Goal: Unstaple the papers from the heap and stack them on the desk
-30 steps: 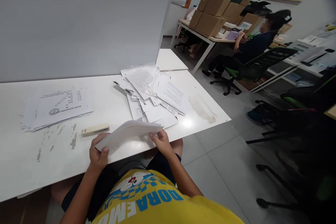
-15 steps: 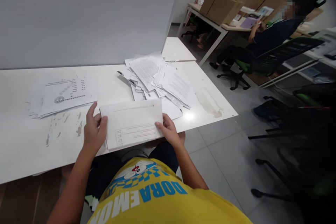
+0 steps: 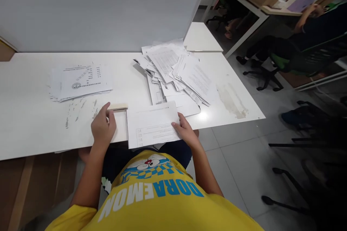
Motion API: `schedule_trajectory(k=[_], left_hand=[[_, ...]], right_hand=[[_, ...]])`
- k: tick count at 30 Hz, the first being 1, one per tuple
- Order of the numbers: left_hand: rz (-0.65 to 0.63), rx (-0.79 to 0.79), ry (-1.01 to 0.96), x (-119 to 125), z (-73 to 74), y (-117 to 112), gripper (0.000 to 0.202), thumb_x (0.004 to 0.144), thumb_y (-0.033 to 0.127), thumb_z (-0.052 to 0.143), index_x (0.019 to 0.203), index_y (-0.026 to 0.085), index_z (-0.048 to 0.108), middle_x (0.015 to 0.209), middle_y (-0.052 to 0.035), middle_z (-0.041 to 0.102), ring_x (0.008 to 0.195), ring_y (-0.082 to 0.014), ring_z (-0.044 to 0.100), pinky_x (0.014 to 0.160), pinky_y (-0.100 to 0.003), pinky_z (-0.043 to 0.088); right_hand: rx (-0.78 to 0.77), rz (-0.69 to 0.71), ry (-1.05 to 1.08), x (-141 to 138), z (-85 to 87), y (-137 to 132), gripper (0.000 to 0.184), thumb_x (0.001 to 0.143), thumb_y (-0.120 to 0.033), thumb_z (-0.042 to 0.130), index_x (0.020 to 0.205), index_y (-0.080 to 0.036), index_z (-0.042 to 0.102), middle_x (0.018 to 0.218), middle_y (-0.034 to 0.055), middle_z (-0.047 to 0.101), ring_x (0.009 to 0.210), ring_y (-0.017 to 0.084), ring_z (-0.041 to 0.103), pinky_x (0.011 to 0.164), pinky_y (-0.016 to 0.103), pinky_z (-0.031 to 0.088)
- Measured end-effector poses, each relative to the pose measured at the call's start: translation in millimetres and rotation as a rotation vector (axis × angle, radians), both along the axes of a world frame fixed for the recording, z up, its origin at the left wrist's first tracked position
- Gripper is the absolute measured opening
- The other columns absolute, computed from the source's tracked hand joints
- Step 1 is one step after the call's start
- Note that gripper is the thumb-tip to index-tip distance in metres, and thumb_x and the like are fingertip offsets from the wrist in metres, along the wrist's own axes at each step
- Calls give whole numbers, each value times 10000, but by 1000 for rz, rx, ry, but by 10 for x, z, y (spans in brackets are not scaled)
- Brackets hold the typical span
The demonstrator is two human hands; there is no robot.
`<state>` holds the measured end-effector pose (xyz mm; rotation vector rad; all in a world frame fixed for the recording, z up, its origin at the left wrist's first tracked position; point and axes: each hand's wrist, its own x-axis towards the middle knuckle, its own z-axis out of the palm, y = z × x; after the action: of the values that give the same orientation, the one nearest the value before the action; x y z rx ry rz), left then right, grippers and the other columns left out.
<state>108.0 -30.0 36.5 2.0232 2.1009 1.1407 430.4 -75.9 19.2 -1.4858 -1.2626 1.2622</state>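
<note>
A thin set of printed sheets (image 3: 151, 124) lies flat at the near edge of the white table (image 3: 32, 122). My right hand (image 3: 185, 132) grips its right edge, thumb on top. My left hand (image 3: 103, 127) is off the sheets, just to their left. Its index finger and thumb close around the left end of a cream stapler (image 3: 118, 107) that lies on the table beside the sheets' top left corner.
A loose heap of printed papers (image 3: 179, 74) lies at the back right of the table. A neater stack of papers (image 3: 81, 81) sits at the back left. A grey partition (image 3: 103, 7) rises behind. A seated person (image 3: 303, 32) works at another desk at the far right.
The sheets went from being held up in both hands to lying flat on the table. My left hand let go of them and moved left onto the stapler.
</note>
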Motion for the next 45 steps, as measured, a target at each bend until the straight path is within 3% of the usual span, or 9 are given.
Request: schedule_trajectory(k=[3, 5, 8, 11, 17, 24, 37, 45], left_hand=[[-137, 147, 177, -106, -109, 7, 350, 946, 271, 440, 1183, 128, 654, 964, -134, 716, 929, -236, 660, 883, -377, 521], [-243, 185, 251, -111, -155, 17, 357, 945, 248, 451, 1225, 120, 633, 1089, -158, 705, 1098, -265, 634, 999, -415, 492], [-327, 136, 305, -69, -178, 49, 460, 949, 243, 448, 1390, 136, 521, 1362, -170, 603, 1369, -301, 475, 1132, -470, 405], [-369, 11, 336, -31, -178, 83, 547, 956, 227, 407, 1502, 189, 401, 1559, -137, 427, 1511, -317, 272, 1197, -528, 314], [-395, -94, 364, -37, -197, 88, 632, 941, 166, 350, 1566, 227, 277, 1601, -97, 369, 1535, -286, 221, 1242, -553, 217], [-394, -115, 370, -43, -176, 78, 624, 931, 157, 346, 1552, 211, 312, 1598, -96, 375, 1533, -277, 228, 1244, -538, 222], [-410, -103, 343, -61, -202, 105, 605, 947, 176, 344, 1550, 223, 319, 1593, -105, 381, 1531, -290, 233, 1238, -562, 219], [-410, -93, 329, -47, -174, 110, 585, 962, 197, 345, 1546, 230, 324, 1587, -105, 393, 1525, -291, 252, 1235, -561, 226]], right_hand=[[15, -12, -42, -33, -8, 36, 544, 887, -421, 552, 1386, -228, 455, 1392, 110, 579, 1308, 277, 522, 1140, 462, 395], [14, -31, -67, -57, -4, 47, 540, 888, -425, 538, 1381, -223, 449, 1393, 116, 577, 1304, 279, 523, 1137, 466, 396], [1, -58, -91, -100, 20, 66, 553, 883, -421, 528, 1384, -206, 437, 1408, 136, 565, 1309, 292, 517, 1136, 479, 391], [-8, -54, -95, -147, 46, 114, 566, 870, -409, 536, 1384, -191, 438, 1394, 146, 576, 1301, 300, 524, 1128, 483, 396], [18, -71, 12, -124, 10, 210, 465, 856, -397, 566, 1289, -236, 521, 1339, 91, 629, 1271, 285, 554, 1135, 474, 400], [-5, -83, 116, -11, -33, 194, 458, 849, -417, 593, 1267, -242, 532, 1305, 88, 651, 1262, 304, 563, 1113, 497, 423], [-25, -33, -39, -147, 9, 312, 482, 857, -371, 537, 1320, -237, 531, 1366, 88, 610, 1261, 293, 553, 1116, 478, 412], [-22, -30, -85, -124, 2, 289, 467, 864, -366, 539, 1308, -220, 555, 1273, 90, 651, 1230, 298, 559, 1117, 486, 401]])
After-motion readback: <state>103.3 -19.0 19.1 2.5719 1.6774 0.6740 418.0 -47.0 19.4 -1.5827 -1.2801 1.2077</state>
